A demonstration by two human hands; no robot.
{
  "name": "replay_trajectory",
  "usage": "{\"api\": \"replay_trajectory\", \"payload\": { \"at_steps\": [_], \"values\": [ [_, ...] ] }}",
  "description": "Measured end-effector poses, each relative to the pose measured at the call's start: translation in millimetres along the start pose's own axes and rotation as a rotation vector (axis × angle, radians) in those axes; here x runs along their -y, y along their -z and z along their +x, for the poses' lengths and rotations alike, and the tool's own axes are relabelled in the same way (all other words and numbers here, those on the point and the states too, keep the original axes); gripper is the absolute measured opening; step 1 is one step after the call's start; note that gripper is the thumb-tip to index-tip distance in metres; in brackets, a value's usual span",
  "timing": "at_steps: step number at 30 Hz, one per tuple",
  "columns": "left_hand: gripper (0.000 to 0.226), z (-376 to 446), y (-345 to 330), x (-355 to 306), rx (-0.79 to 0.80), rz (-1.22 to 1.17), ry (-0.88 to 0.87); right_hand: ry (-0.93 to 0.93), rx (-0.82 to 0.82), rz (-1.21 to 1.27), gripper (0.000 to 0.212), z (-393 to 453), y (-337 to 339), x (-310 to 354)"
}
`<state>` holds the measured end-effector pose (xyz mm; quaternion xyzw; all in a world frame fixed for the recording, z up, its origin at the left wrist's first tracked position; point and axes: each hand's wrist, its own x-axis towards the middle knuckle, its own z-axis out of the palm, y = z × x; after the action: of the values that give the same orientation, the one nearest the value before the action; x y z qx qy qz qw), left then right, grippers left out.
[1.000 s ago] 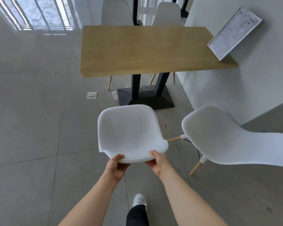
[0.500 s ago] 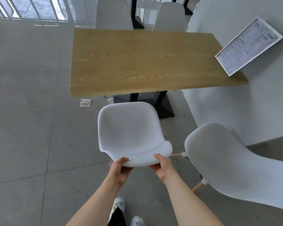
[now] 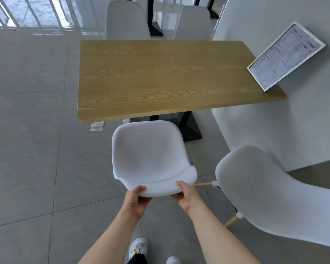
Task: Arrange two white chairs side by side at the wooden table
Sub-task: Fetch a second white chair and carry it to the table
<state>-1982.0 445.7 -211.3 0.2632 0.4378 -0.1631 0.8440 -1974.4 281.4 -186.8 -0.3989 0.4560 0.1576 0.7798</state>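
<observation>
A white chair (image 3: 151,155) faces the wooden table (image 3: 160,79), its seat front just short of the table's near edge. My left hand (image 3: 138,199) and my right hand (image 3: 186,195) both grip the top rim of its backrest, a little apart. A second white chair (image 3: 265,195) with pale wooden legs stands to the right, turned at an angle and set further back from the table. A small gap separates the two chairs.
Two more white chairs (image 3: 126,20) stand at the table's far side. A framed menu board (image 3: 286,54) leans on the white wall (image 3: 274,130) at the table's right end. The black table base (image 3: 189,128) sits under the top, and a paper scrap (image 3: 97,126) lies on the grey floor.
I have stepped forward and pushed the held chair toward the table; its seat front now sits near the table edge. The second chair has stayed in place.
</observation>
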Motion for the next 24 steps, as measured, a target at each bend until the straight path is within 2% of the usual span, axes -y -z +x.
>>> {"api": "replay_trajectory", "payload": {
  "at_steps": [6,11,13,16,19,21,24],
  "values": [
    [0.052,-14,-2,17,-0.027,0.021,-0.046,-0.017,0.031,-0.058,0.032,-1,17,6],
    [0.039,-24,-11,25,-0.097,0.020,-0.156,-0.015,0.176,-0.125,0.022,-1,43,28],
    [0.036,-38,-15,44,-0.135,-0.039,-0.179,-0.032,0.203,-0.116,0.020,-2,63,37],
    [0.029,-63,-27,84,-0.160,-0.019,-0.192,-0.068,0.177,-0.108,0.036,-5,103,49],
    [0.027,-84,-42,121,-0.178,-0.012,-0.165,-0.067,0.119,-0.138,0.042,-10,137,66],
    [0.032,-102,-52,145,-0.186,-0.019,-0.172,-0.060,0.109,-0.138,0.041,-16,158,78],
    [0.036,-131,-56,176,-0.191,-0.012,-0.193,-0.048,0.125,-0.137,0.029,-35,182,87]
  ]
}}
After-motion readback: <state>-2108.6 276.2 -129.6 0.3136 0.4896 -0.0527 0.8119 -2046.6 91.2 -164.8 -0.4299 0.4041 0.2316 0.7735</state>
